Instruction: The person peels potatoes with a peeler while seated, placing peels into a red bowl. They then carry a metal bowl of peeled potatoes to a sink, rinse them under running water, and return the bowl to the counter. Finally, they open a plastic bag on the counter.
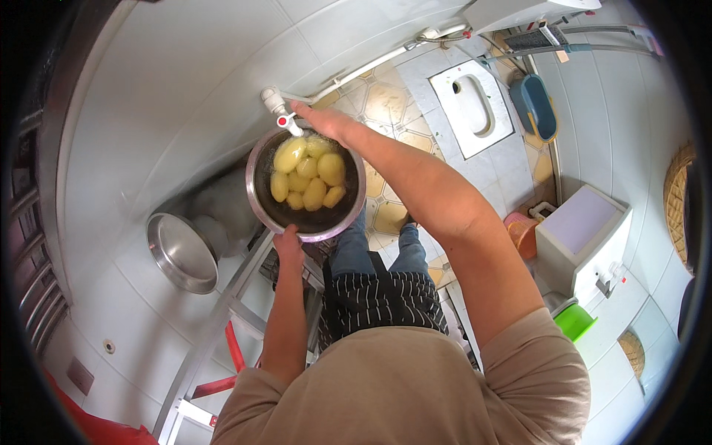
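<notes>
Peeled potatoes (314, 192) sit in water inside a round metal basin (260, 208) under a white plastic tap (290, 127) on the wall. With the thumb over its near rim, my left hand (289, 247) grips the basin. My right hand (325, 121) reaches across the basin's far side, and its fingers are at the tap's handle, which has a red centre. The potatoes are pale yellow, and several lie heaped together. Ripples and bubbles show below the spout. The undersides of both hands are hidden.
An empty steel bowl (182, 253) rests left of the basin, near a metal ladder-like frame (239, 286). A squat toilet (473, 108) is set in the floor at far right, beside a blue bucket (534, 105). A white cabinet-like box (581, 219) stands right.
</notes>
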Demonstrator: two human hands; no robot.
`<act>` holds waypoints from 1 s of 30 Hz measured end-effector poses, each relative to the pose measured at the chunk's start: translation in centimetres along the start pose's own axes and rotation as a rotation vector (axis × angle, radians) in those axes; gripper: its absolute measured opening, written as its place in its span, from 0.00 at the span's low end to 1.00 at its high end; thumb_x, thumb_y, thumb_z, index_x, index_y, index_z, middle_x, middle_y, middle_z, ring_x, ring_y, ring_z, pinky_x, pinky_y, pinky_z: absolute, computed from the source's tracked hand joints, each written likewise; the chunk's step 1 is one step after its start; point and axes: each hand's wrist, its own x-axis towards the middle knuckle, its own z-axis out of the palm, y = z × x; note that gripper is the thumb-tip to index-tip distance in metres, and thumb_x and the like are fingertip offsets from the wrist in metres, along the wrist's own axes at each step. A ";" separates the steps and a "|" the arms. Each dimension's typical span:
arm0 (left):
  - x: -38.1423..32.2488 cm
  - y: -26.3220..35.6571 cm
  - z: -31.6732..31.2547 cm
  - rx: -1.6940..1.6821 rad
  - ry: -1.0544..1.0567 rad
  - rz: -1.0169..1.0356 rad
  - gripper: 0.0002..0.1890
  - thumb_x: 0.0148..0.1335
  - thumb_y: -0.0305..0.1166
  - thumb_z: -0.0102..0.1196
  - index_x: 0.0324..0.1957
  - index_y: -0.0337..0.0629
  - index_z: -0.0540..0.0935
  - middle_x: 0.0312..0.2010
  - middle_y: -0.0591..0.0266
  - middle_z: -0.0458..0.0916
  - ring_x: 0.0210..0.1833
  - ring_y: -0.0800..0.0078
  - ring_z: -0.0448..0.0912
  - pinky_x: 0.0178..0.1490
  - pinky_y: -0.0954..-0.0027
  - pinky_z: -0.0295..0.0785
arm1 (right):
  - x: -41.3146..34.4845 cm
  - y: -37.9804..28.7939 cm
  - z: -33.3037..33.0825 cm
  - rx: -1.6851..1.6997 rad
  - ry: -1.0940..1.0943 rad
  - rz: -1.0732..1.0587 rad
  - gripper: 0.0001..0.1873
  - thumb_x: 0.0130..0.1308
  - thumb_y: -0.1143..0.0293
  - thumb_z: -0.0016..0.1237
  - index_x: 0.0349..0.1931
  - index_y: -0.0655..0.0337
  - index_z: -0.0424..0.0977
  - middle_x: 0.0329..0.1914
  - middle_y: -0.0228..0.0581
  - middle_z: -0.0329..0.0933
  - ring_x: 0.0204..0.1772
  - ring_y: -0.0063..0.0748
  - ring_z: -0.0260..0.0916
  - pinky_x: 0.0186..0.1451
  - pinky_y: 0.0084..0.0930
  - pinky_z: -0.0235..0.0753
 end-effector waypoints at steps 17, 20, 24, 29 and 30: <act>1.9 -0.6 -1.1 -0.014 0.051 -0.011 0.11 0.52 0.21 0.57 0.39 0.35 0.74 0.28 0.63 0.76 0.23 0.73 0.73 0.23 0.69 0.63 | 0.6 1.2 1.6 0.311 -0.031 -0.025 0.48 0.68 0.32 0.35 0.71 0.70 0.56 0.68 0.59 0.65 0.65 0.43 0.68 0.67 0.36 0.68; 2.8 -1.4 -1.3 -0.001 0.039 -0.017 0.12 0.53 0.20 0.56 0.41 0.33 0.76 0.31 0.63 0.79 0.25 0.72 0.75 0.24 0.69 0.66 | 1.2 1.7 1.6 0.313 -0.022 0.002 0.48 0.68 0.32 0.35 0.71 0.71 0.57 0.67 0.59 0.66 0.65 0.42 0.68 0.68 0.35 0.67; 3.4 -2.2 -1.5 -0.065 -0.001 0.046 0.12 0.53 0.20 0.55 0.41 0.32 0.77 0.32 0.63 0.80 0.27 0.72 0.77 0.25 0.68 0.68 | 1.3 1.9 1.7 0.261 -0.001 0.003 0.49 0.68 0.32 0.36 0.70 0.72 0.57 0.66 0.59 0.67 0.65 0.42 0.69 0.68 0.35 0.67; 3.2 -2.3 -1.2 -0.053 0.020 0.065 0.11 0.51 0.20 0.56 0.39 0.29 0.76 0.32 0.61 0.79 0.29 0.71 0.77 0.29 0.68 0.70 | 0.9 1.7 1.8 0.258 0.041 0.028 0.49 0.68 0.33 0.38 0.71 0.72 0.56 0.65 0.58 0.69 0.63 0.41 0.70 0.67 0.35 0.68; 3.0 -2.2 -1.1 -0.097 0.010 0.073 0.11 0.50 0.20 0.56 0.38 0.28 0.76 0.32 0.60 0.79 0.29 0.71 0.76 0.31 0.68 0.70 | 0.8 1.6 1.8 0.263 0.033 0.027 0.48 0.68 0.33 0.38 0.71 0.72 0.56 0.65 0.58 0.69 0.63 0.41 0.70 0.67 0.36 0.68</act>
